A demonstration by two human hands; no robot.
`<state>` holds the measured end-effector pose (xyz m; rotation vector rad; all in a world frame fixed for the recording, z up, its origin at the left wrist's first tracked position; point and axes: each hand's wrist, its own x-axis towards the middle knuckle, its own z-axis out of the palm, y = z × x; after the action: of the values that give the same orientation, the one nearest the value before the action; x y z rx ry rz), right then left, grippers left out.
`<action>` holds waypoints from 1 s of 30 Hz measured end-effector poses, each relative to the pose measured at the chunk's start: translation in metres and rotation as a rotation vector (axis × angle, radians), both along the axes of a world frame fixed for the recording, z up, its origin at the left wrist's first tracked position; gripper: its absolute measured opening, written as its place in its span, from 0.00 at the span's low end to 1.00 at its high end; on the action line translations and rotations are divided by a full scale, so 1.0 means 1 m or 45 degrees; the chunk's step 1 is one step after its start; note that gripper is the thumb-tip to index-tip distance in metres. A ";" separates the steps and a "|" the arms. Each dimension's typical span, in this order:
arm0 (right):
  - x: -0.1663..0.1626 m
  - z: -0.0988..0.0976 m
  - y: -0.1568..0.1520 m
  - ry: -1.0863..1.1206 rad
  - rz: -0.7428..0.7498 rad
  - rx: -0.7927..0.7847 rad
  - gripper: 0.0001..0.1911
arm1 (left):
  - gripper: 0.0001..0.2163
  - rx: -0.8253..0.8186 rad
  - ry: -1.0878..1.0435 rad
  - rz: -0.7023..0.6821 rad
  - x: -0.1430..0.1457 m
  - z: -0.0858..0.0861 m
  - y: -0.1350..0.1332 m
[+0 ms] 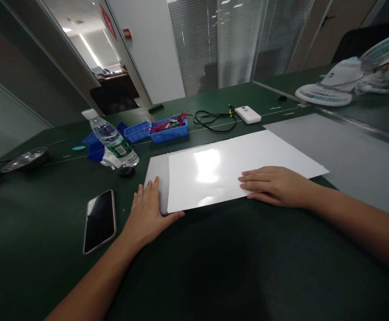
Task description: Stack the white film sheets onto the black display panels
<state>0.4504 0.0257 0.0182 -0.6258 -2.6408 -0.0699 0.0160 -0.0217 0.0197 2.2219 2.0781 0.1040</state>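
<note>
White sheet: we have this glossy sheet [221, 160] lying in front of us, with a grey panel [154, 176] showing beneath it as a strip on the left.
Left hand: our left hand [147, 216] is spread wide at the panel's left side, thumb by the white sheet's near-left corner; it grasps nothing that we can see.
Right hand: our right hand [276, 187] lies flat on the sheet's near side, fingers extended close together; whether its thumb hooks under the edge, we cannot tell.
Pressure: we would do best with broad, even palms, since a thin-looking sheet could crease under fingertips.
Near edge: we should judge alignment along here and at the left strip, bracing the panel while adjusting the sheet.
Right side: the large grey sheet [354, 147] sits close, so we should watch for corners catching.
Phone: our phone [100, 221] rests left of the left hand, clear of the sheets.
</note>
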 end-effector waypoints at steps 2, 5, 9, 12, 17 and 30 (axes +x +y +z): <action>-0.004 0.000 -0.002 -0.003 0.031 -0.057 0.22 | 0.60 -0.001 -0.007 -0.004 0.000 0.001 0.000; -0.007 0.000 -0.006 -0.031 0.071 -0.154 0.29 | 0.57 -0.027 0.029 -0.011 0.002 0.003 0.000; -0.003 0.000 -0.004 -0.025 -0.014 -0.125 0.29 | 0.51 -0.065 0.078 -0.012 0.004 0.005 0.000; 0.012 0.000 0.006 0.028 -0.339 -0.025 0.25 | 0.49 -0.055 0.092 -0.020 0.004 0.005 -0.001; 0.048 -0.002 0.026 -0.014 -0.869 0.022 0.26 | 0.49 -0.024 0.063 -0.038 0.000 0.001 -0.001; 0.045 -0.007 0.031 -0.046 -0.873 -0.167 0.29 | 0.34 0.029 -0.030 -0.022 -0.005 -0.006 0.000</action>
<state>0.4951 0.0564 0.0107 -1.5549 -2.3522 -0.1073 0.0107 -0.0220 0.0138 2.2403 2.0553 0.1521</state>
